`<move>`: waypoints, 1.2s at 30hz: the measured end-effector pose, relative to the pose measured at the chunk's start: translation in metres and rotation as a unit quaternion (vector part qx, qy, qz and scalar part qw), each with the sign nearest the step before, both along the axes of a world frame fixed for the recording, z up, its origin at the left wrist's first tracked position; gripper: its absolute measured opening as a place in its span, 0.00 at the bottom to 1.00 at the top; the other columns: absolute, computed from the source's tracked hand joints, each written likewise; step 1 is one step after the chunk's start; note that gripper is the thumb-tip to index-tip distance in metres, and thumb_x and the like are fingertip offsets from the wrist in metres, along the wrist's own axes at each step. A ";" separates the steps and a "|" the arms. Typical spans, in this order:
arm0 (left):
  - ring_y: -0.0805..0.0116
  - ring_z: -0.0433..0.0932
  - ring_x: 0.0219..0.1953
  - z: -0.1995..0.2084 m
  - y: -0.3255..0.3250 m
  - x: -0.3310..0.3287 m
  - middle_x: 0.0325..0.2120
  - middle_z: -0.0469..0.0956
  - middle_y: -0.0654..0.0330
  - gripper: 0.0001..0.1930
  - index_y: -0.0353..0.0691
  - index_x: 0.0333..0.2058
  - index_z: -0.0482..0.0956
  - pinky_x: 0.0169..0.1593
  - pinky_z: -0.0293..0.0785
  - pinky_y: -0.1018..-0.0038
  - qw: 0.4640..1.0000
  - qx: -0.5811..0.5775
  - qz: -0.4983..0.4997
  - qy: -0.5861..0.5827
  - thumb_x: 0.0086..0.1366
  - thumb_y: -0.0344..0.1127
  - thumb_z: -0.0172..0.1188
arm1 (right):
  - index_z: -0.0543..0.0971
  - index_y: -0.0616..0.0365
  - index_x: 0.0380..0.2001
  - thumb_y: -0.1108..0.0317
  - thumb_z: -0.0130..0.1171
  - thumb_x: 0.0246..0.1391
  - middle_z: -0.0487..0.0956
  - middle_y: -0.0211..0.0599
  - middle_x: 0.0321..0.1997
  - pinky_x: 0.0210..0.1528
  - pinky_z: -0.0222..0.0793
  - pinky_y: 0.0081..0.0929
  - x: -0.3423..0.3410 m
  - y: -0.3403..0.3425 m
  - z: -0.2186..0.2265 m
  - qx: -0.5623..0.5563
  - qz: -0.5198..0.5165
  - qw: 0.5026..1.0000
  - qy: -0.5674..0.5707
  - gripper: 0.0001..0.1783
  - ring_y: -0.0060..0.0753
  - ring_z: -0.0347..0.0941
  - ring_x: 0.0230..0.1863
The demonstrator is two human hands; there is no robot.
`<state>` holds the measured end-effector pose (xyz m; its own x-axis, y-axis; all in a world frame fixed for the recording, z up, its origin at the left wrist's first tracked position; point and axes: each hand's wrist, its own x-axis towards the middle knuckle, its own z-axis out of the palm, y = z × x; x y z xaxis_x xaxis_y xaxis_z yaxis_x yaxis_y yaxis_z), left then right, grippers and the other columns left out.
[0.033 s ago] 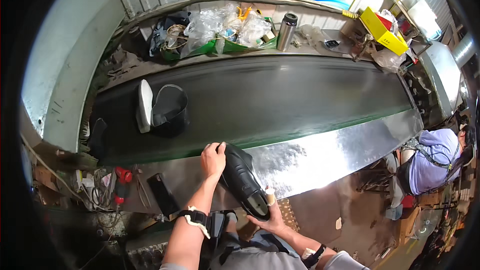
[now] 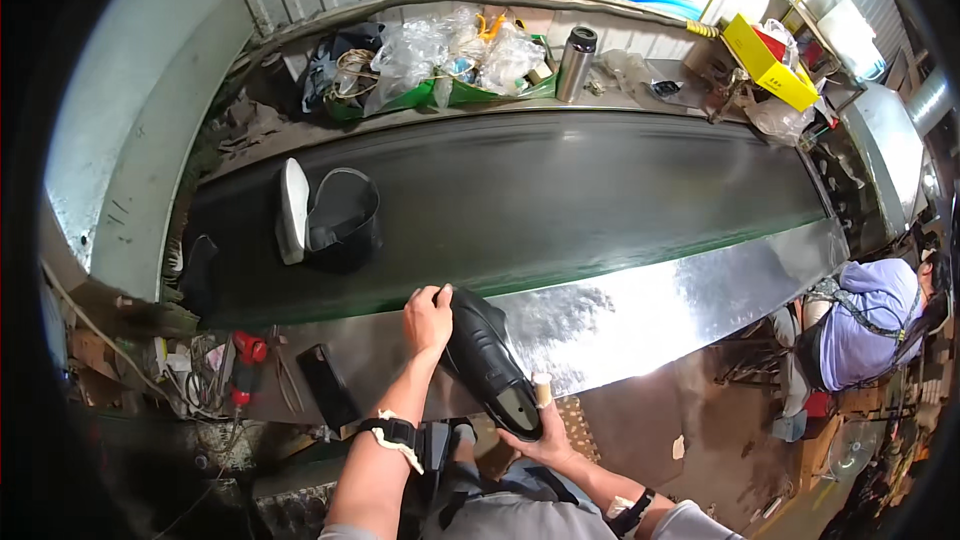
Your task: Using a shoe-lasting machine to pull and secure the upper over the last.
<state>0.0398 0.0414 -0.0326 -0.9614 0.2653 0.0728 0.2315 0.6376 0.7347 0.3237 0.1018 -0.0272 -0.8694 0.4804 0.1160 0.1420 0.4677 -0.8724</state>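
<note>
A black shoe (image 2: 482,350) is in both my hands, slanting over the metal ledge. Its toe end points away from me, and a grey-green form that looks like a last shows in its opening. My left hand (image 2: 428,321) has its fingers curled over the toe end. My right hand (image 2: 546,437) cups the heel end, its thumb raised along the side with a tan wrap on the tip. The fingers beneath the heel are partly hidden.
Beyond the shiny metal ledge (image 2: 620,315) runs a dark belt (image 2: 560,190), bearing a white sole-shaped piece (image 2: 294,210) beside a black, open, rounded thing (image 2: 350,240). A black phone-like slab (image 2: 327,385) and a red tool (image 2: 247,350) lie left. A steel flask (image 2: 576,65) stands behind. Another person (image 2: 868,325) sits at right.
</note>
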 end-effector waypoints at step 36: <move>0.81 0.66 0.26 0.252 -0.395 0.287 0.20 0.70 0.72 0.15 0.37 0.28 0.74 0.30 0.65 0.77 0.869 0.198 0.438 0.122 0.56 0.37 0.73 | 0.67 0.66 0.65 0.71 0.62 0.63 0.82 0.30 0.43 0.50 0.70 0.18 -0.004 -0.250 0.197 -0.351 0.469 0.805 -0.088 0.30 0.16 0.74 0.45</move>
